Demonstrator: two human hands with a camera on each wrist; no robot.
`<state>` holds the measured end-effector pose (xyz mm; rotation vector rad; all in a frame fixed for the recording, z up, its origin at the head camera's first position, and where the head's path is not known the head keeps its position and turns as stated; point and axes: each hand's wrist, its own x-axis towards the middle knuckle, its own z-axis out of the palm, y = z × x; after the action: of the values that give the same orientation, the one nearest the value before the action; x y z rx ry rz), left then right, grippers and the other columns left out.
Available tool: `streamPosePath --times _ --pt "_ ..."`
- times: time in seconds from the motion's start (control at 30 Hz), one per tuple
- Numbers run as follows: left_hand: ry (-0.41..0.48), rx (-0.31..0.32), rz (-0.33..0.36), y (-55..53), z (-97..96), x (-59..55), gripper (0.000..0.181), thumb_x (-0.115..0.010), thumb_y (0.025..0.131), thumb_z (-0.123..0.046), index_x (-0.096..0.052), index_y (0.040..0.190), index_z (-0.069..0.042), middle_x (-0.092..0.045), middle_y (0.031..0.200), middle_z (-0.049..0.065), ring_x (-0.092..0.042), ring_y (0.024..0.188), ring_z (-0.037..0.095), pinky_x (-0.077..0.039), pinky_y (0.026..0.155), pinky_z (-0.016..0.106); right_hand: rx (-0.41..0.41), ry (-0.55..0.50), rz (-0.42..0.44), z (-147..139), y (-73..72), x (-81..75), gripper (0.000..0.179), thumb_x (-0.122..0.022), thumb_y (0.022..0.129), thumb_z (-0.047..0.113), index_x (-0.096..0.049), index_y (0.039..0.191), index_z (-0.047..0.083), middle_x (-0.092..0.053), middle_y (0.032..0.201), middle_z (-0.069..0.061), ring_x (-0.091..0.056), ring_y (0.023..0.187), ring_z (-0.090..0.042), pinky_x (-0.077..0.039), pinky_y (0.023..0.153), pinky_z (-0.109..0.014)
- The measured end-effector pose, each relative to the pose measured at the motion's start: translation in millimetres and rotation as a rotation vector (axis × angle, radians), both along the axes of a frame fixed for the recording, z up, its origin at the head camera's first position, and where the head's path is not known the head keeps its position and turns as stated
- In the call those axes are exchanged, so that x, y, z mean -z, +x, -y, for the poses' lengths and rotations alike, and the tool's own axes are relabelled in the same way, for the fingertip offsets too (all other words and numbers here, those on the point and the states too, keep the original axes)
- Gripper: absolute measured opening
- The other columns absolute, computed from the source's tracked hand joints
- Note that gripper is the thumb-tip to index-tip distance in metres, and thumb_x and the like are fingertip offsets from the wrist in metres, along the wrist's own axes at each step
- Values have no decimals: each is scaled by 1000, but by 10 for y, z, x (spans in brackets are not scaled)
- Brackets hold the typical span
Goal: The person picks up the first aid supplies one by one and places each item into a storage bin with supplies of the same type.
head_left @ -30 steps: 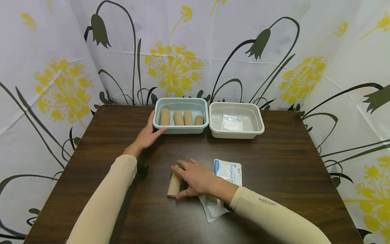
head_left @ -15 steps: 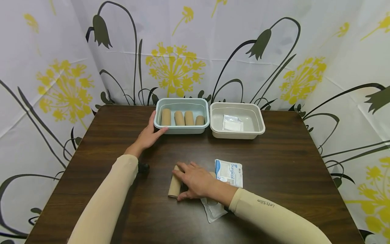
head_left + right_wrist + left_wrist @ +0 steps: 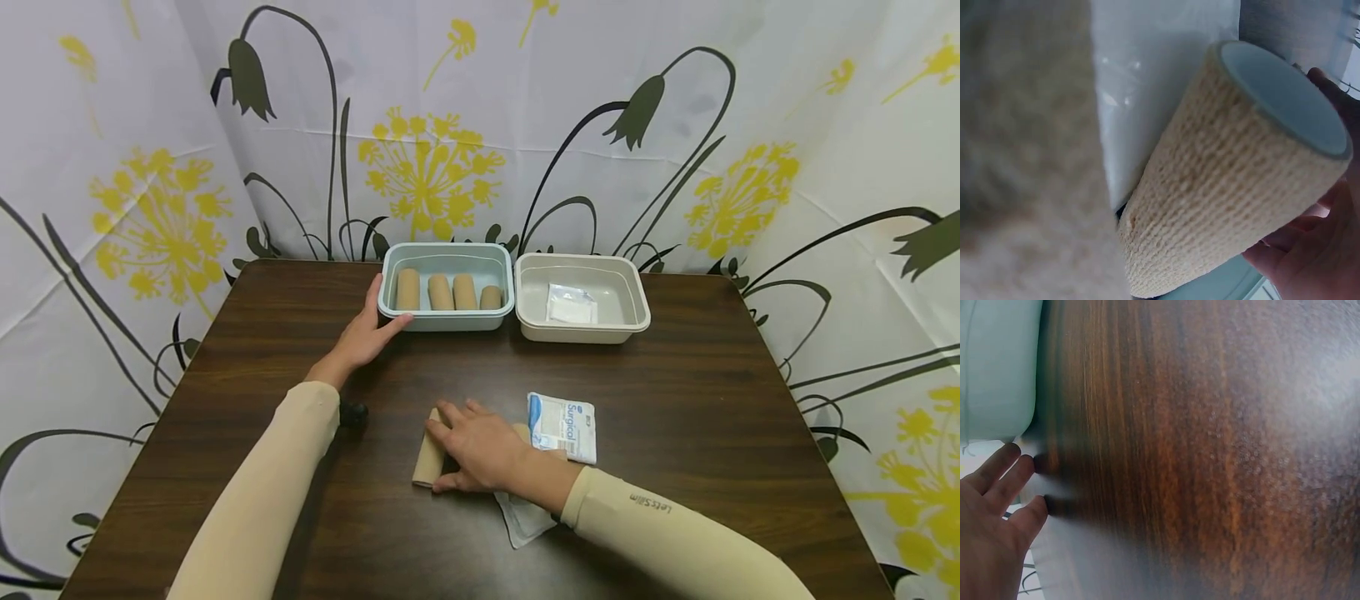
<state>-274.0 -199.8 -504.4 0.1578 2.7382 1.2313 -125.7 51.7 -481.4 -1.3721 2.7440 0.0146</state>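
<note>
My left hand (image 3: 360, 337) rests at the near left corner of a pale blue box (image 3: 450, 320). Its thumb lies on the front rim, and its relaxed fingers (image 3: 1007, 481) run along the left wall. Over a tan bandage roll (image 3: 428, 461) on the table, my right hand (image 3: 480, 450) holds with bent fingers at the far end and thumb by the near end. Close to the right wrist camera, a tan textured roll (image 3: 1222, 181) with a pale core covers part of that hand. Under the right wrist, white surgical packets (image 3: 562, 427) are partly hidden.
Several tan rolls (image 3: 465, 293) lie in the blue box. Touching its right side is a beige box (image 3: 581, 332) with a small clear-wrapped white packet (image 3: 572, 305) inside. Both stand near the back of the dark wooden table (image 3: 697, 433), before a flowered curtain (image 3: 562, 75).
My right hand has settled slightly lower and to the right over the bandage roll, its fingers drawn a little closer together. My left hand stays at the blue box.
</note>
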Motion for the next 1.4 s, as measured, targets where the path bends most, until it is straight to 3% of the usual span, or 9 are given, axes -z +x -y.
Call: streamPosePath --times 0.57,0.7,0.9,1.17,1.4 --pt "-3 2 0 32 34 22 95 -50 93 -65 19 153 -40 -14 161 20 -27 140 47 -22 107 65 25 -91 5 -21 72 -13 82 -71 77 60 -53 139 9 -46 141 -18 -56 119 -36 -45 99 -44" --pt "2 2 5 34 42 19 95 -50 92 -66 19 152 -42 -14 161 19 -26 140 47 -22 107 65 31 -107 18 -29 76 -67 83 -72 77 60 -52 140 10 -44 143 -18 -55 119 -38 -47 97 -46" --pt "9 4 3 38 41 4 95 -50 92 -67 20 152 -42 -12 161 18 -25 140 47 -21 107 65 39 -123 38 -63 45 -255 81 -72 77 58 -51 141 14 -41 146 -15 -55 117 -30 -53 83 -38" --pt "8 0 1 39 38 -6 95 -50 92 -66 19 152 -41 -12 161 19 -25 140 47 -21 107 65 74 -214 58 -200 -155 -496 77 -75 78 52 -52 140 13 -40 148 -15 -58 114 -24 -53 83 -36" --pt "10 2 -3 8 17 2 96 -50 91 -67 19 153 -41 -12 161 19 -26 140 47 -21 108 65 139 -302 19 -355 -488 -580 73 -77 77 48 -54 137 14 -42 146 -15 -61 107 -25 -53 82 -37"
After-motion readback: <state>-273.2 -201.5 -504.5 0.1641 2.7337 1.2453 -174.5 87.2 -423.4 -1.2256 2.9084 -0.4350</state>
